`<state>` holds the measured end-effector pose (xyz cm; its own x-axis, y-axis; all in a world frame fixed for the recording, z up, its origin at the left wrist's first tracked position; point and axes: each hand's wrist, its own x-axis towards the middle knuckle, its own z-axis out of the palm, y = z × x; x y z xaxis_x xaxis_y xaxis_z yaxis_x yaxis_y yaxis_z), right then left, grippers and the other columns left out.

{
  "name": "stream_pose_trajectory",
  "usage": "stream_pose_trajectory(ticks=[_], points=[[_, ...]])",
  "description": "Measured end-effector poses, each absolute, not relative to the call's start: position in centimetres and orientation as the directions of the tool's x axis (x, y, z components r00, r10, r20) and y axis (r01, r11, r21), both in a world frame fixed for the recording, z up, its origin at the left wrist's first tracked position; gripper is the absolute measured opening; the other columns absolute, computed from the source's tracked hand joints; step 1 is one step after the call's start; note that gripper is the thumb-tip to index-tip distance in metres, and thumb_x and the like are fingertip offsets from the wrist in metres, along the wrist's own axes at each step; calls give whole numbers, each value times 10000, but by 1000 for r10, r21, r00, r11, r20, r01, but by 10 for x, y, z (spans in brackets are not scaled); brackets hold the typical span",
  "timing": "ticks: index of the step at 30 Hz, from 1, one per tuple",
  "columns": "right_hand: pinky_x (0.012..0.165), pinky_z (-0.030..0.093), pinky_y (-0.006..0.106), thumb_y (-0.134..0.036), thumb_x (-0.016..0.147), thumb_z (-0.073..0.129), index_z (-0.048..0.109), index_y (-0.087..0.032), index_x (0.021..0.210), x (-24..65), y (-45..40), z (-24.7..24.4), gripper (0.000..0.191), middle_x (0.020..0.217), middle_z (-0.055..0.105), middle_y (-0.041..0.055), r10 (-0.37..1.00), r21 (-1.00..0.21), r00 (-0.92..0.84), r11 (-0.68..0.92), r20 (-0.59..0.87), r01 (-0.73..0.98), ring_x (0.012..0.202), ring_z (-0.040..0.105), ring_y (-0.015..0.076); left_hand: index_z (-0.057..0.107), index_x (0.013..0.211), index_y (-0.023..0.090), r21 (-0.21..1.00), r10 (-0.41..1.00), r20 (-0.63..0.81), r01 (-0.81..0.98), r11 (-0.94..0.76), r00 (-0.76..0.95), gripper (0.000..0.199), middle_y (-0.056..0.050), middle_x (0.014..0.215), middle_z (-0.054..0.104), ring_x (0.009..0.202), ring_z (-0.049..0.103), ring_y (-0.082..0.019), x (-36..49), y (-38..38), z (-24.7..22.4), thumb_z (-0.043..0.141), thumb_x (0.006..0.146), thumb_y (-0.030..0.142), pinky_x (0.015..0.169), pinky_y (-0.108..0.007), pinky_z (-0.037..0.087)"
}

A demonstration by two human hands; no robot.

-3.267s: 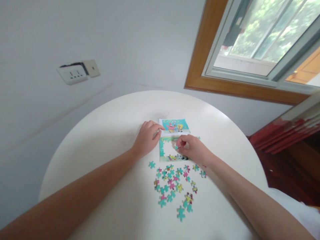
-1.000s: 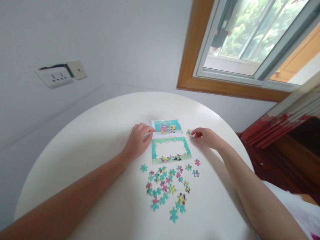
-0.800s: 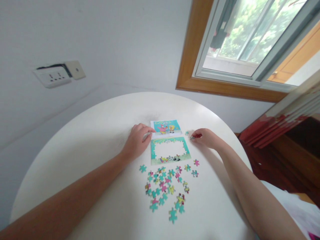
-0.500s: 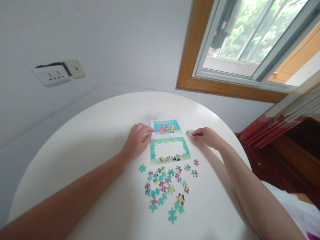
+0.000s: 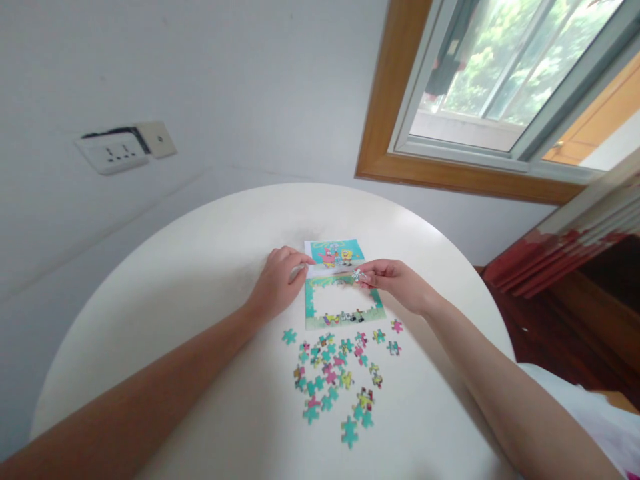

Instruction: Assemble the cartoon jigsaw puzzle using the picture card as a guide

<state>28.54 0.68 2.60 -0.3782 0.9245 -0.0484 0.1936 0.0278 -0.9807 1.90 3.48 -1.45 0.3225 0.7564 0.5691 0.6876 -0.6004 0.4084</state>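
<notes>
My right hand pinches a small puzzle piece, pale on the side that shows, above the upper right part of the puzzle frame. That teal-bordered frame lies flat, with a white middle and pieces fitted along its inner edge. My left hand rests on the table by the left side, fingers loosely bent and thumb apart. Its index fingertip touches the left edge of the picture card, which shows cartoon figures and lies just beyond the frame.
Loose puzzle pieces in teal, pink and yellow lie scattered on the near side of the frame. The round white table meets a wall with a socket. A wood-framed window is at the right.
My right hand has moved left from beside the card to over the frame, carrying a puzzle piece from the table. My left hand stays at the card's edge. The view has shifted slightly.
</notes>
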Motion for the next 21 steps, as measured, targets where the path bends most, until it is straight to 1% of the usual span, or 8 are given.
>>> stream_pose_trajectory(ticks=[3, 6, 9, 12, 14, 16, 18, 21], points=[[817, 512, 283, -306, 844, 602, 706, -214, 1037, 279, 6, 21, 238, 918, 716, 15, 917, -956, -398, 104, -15, 275, 825, 634, 131, 650, 977, 197, 407, 755, 569, 686, -603, 326, 202, -58, 934, 565, 942, 517, -222, 19, 35, -15, 476, 882, 160, 891, -389, 412], [819, 501, 282, -278, 869, 547, 701, -228, 1085, 277, 7, 16, 270, 977, 702, 20, 917, -895, -396, 222, 56, 387, 873, 625, 143, 652, 983, 193, 400, 753, 568, 688, -605, 333, 199, -60, 939, 559, 945, 513, -225, 19, 34, -14, 485, 879, 166, 894, -391, 413], [803, 491, 289, -208, 873, 502, 706, -222, 1106, 275, 8, 14, 310, 995, 684, 46, 905, -782, -397, 358, 155, 510, 875, 617, 155, 666, 1005, 213, 380, 738, 560, 676, -632, 376, 220, -58, 953, 553, 956, 510, -224, 20, 31, -12, 488, 883, 172, 899, -390, 415], [781, 480, 290, -145, 862, 475, 700, -223, 1135, 271, 7, 14, 363, 951, 672, 56, 896, -651, -405, 417, 179, 634, 841, 605, 161, 698, 1021, 252, 335, 695, 538, 636, -695, 476, 273, -60, 988, 549, 982, 506, -221, 23, 27, -8, 487, 882, 151, 898, -382, 416], [807, 471, 292, -104, 849, 465, 696, -227, 1143, 266, 6, 14, 393, 945, 674, 53, 883, -600, -434, 447, 178, 664, 853, 600, 162, 711, 1040, 271, 294, 660, 519, 611, -735, 543, 316, -64, 1023, 553, 1006, 500, -225, 25, 25, -6, 491, 867, 123, 906, -386, 410], [838, 461, 297, -75, 839, 465, 699, -235, 1135, 261, 5, 14, 410, 942, 679, 48, 860, -573, -476, 488, 185, 659, 872, 598, 165, 711, 1069, 284, 263, 642, 497, 604, -753, 584, 351, -65, 1060, 558, 1032, 491, -231, 26, 24, -7, 500, 853, 107, 916, -398, 399], [856, 454, 306, -69, 836, 480, 702, -241, 1129, 256, 5, 12, 406, 929, 682, 48, 843, -546, -502, 517, 193, 659, 883, 596, 172, 708, 1089, 299, 252, 643, 472, 607, -754, 603, 366, -61, 1091, 559, 1054, 483, -236, 26, 24, -8, 513, 845, 108, 923, -406, 390], [873, 442, 319, -81, 836, 515, 704, -228, 1126, 252, 6, 8, 376, 923, 676, 61, 846, -493, -495, 523, 200, 695, 893, 591, 182, 709, 1089, 323, 246, 658, 431, 621, -744, 617, 357, -51, 1114, 560, 1071, 475, -238, 26, 26, -11, 540, 844, 126, 928, -411, 376]])
